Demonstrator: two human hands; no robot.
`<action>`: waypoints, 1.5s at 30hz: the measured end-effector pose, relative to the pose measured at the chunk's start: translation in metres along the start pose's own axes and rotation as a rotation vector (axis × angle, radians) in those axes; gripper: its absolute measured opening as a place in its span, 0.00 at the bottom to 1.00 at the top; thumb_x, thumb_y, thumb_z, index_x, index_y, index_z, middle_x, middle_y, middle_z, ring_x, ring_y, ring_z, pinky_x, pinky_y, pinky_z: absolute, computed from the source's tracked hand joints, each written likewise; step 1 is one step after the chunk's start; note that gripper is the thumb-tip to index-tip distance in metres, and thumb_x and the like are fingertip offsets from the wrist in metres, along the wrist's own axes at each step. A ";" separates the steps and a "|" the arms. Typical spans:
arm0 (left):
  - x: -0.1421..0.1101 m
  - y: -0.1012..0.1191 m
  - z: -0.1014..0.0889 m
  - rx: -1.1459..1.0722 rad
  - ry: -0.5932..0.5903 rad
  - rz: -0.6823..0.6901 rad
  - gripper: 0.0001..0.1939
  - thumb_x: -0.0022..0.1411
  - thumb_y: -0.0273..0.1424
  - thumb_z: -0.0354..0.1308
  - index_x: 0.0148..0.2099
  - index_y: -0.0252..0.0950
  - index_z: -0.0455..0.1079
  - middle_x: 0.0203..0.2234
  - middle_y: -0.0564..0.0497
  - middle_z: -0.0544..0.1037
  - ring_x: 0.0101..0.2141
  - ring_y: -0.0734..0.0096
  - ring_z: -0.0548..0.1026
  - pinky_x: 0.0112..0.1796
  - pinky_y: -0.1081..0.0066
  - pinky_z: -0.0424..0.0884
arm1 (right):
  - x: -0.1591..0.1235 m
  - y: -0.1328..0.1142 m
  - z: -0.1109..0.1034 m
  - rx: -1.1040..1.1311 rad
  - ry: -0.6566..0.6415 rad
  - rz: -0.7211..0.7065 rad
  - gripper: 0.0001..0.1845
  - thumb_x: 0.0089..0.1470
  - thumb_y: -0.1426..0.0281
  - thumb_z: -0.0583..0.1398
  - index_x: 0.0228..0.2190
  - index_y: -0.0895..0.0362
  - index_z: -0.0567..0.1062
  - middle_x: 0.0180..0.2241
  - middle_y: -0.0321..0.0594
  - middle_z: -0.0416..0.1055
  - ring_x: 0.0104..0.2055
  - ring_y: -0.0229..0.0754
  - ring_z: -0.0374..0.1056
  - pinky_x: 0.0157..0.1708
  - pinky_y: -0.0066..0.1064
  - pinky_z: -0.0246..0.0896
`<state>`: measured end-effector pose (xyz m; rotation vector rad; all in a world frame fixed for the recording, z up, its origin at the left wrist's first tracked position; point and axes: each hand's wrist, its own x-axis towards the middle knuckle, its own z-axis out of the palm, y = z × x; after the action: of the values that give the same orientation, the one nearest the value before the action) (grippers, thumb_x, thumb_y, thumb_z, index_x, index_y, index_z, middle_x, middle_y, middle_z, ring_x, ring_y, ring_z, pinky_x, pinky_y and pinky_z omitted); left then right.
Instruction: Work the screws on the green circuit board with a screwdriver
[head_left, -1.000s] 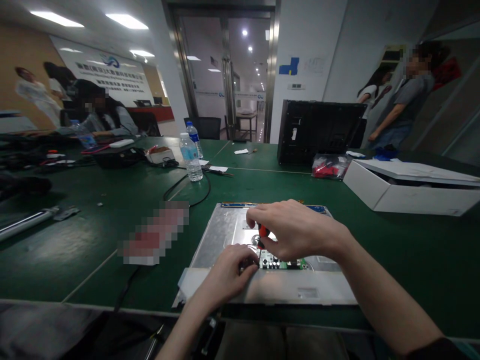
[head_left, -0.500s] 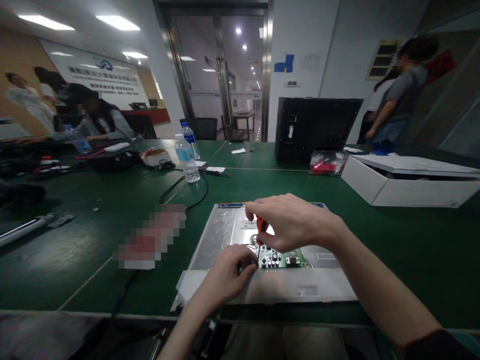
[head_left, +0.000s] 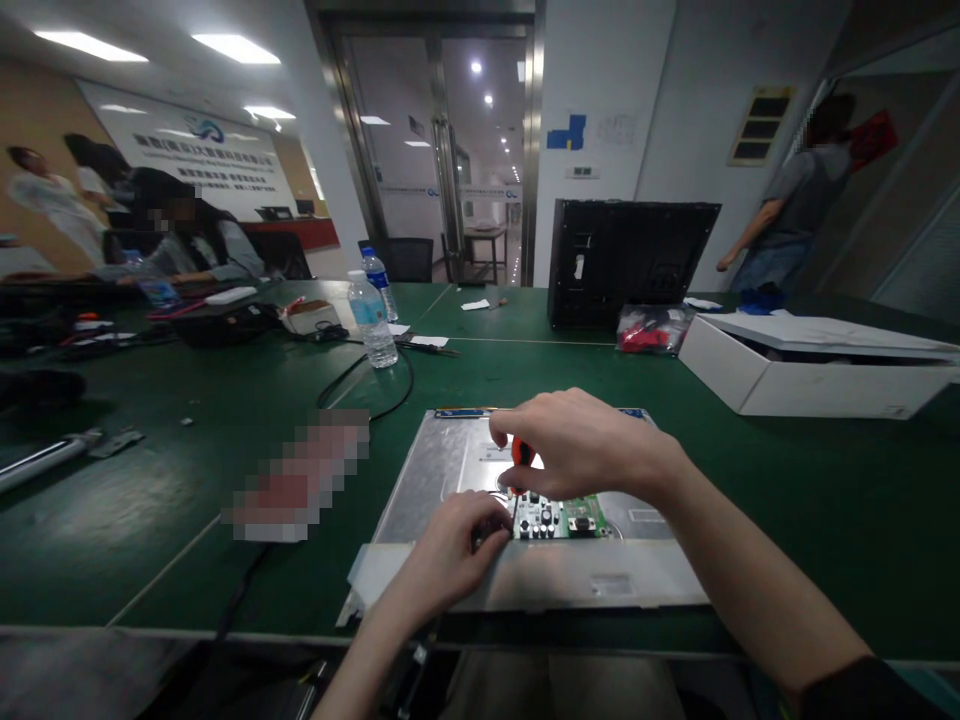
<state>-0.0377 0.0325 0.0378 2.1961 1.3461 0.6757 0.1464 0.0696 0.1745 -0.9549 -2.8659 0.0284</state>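
My right hand [head_left: 589, 440] is closed around the red-orange handle of a screwdriver [head_left: 523, 452], held upright. Its thin shaft points down at the left edge of a green circuit board [head_left: 545, 517]. Close beside the tip, my left hand [head_left: 463, 535] has its fingers curled and pinched together at the board's edge; what they hold is hidden. The board lies on the back of a flat silvery display panel [head_left: 424, 480], face down on the table. Thin wires show near my left fingertips, and a clear plastic film [head_left: 382, 567] runs along the panel's near edge.
On the green table [head_left: 810, 500] are a blurred-out reddish object [head_left: 300, 480], water bottles [head_left: 373, 320], and a cable. A black monitor housing [head_left: 634, 262], a bag with red items [head_left: 652, 328] and a white box [head_left: 810, 370] stand at right. People are farther back.
My hands and the screwdriver stay in almost the same place. At the back right, one standing person has turned toward the doorway and the other is out of sight.
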 end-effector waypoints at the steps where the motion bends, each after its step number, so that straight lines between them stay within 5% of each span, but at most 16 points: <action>1: 0.000 0.000 0.000 0.000 0.000 0.002 0.05 0.57 0.28 0.54 0.33 0.37 0.71 0.29 0.50 0.76 0.35 0.63 0.72 0.38 0.67 0.64 | -0.001 0.000 0.000 0.025 -0.003 -0.024 0.12 0.51 0.64 0.60 0.38 0.56 0.70 0.33 0.38 0.75 0.31 0.39 0.67 0.23 0.29 0.42; 6: 0.000 0.000 0.000 0.002 -0.001 0.018 0.05 0.57 0.28 0.54 0.33 0.37 0.71 0.29 0.51 0.76 0.35 0.63 0.72 0.38 0.67 0.63 | -0.002 -0.003 0.000 0.041 -0.002 -0.043 0.12 0.50 0.70 0.58 0.39 0.57 0.69 0.34 0.40 0.75 0.30 0.38 0.66 0.23 0.29 0.42; 12: 0.000 0.002 -0.001 -0.001 -0.004 0.016 0.05 0.56 0.27 0.54 0.32 0.36 0.71 0.28 0.51 0.76 0.33 0.64 0.72 0.36 0.68 0.62 | 0.001 -0.004 0.003 -0.037 0.042 0.034 0.12 0.55 0.61 0.58 0.37 0.56 0.72 0.29 0.40 0.75 0.29 0.40 0.67 0.22 0.30 0.38; 22: 0.000 -0.002 0.001 0.002 0.020 0.016 0.05 0.56 0.27 0.54 0.32 0.37 0.72 0.27 0.51 0.75 0.32 0.65 0.71 0.36 0.68 0.62 | -0.005 -0.002 -0.001 0.071 -0.018 -0.018 0.15 0.51 0.72 0.58 0.43 0.57 0.68 0.35 0.41 0.75 0.32 0.40 0.68 0.23 0.29 0.43; 31: 0.001 -0.001 -0.001 0.001 0.000 0.007 0.06 0.57 0.28 0.53 0.33 0.36 0.71 0.29 0.50 0.76 0.33 0.64 0.71 0.36 0.68 0.62 | 0.002 -0.003 0.003 -0.065 0.052 0.041 0.13 0.56 0.59 0.58 0.34 0.56 0.73 0.29 0.40 0.75 0.30 0.40 0.69 0.22 0.30 0.38; 41: 0.003 0.001 0.000 0.005 0.030 0.026 0.05 0.56 0.28 0.53 0.30 0.36 0.70 0.25 0.52 0.74 0.31 0.65 0.71 0.35 0.68 0.62 | -0.003 -0.005 0.001 0.073 0.021 -0.097 0.11 0.49 0.73 0.58 0.38 0.58 0.67 0.36 0.40 0.74 0.32 0.39 0.66 0.23 0.29 0.44; 45: 0.005 0.000 0.000 0.016 -0.001 0.025 0.06 0.55 0.26 0.52 0.31 0.37 0.71 0.26 0.52 0.75 0.32 0.65 0.71 0.35 0.69 0.62 | -0.001 -0.006 0.002 0.001 0.035 -0.025 0.11 0.53 0.70 0.57 0.40 0.57 0.68 0.34 0.41 0.75 0.30 0.40 0.67 0.22 0.29 0.41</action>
<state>-0.0359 0.0372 0.0389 2.2291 1.3298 0.6747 0.1432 0.0639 0.1725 -0.9103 -2.8451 0.0107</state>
